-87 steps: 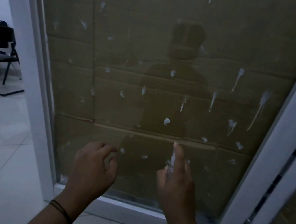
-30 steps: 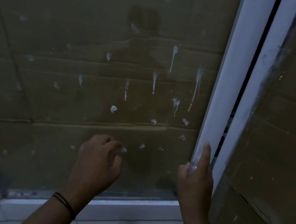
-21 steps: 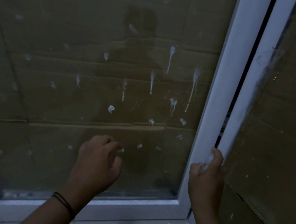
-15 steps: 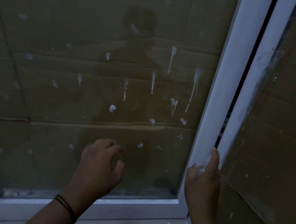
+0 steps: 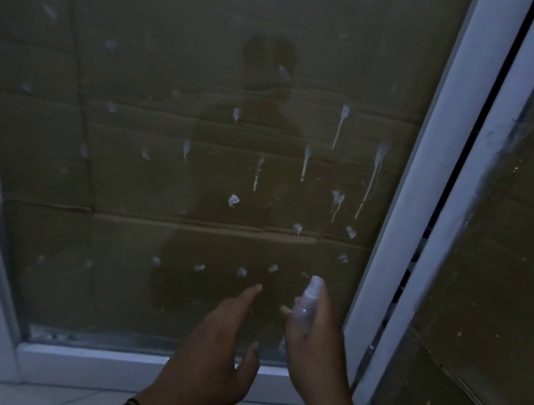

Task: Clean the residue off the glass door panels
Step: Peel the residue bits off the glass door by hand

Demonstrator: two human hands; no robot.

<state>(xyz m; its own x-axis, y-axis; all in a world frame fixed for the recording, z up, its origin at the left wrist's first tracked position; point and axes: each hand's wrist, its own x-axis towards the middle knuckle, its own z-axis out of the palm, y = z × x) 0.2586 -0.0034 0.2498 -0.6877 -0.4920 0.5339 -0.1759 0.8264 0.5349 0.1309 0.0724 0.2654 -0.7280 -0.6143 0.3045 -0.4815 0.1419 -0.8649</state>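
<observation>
Right hand point(image 5: 313, 344) grips a small spray bottle point(image 5: 307, 307) near the streaked glass panel point(image 5: 162, 152); left hand point(image 5: 223, 345), beside it, is spread wide.

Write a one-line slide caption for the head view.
Right hand holds a small spray bottle at the foam-spotted glass panel; left hand open alongside.

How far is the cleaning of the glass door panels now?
Nothing looks cleaned yet. The left glass panel carries white drips and spots all over. In hand: the right hand holds a small spray bottle near the glass, and the left hand reaches forward, fingers extended. Left: wiping this panel, and the speckled right panel.
</observation>
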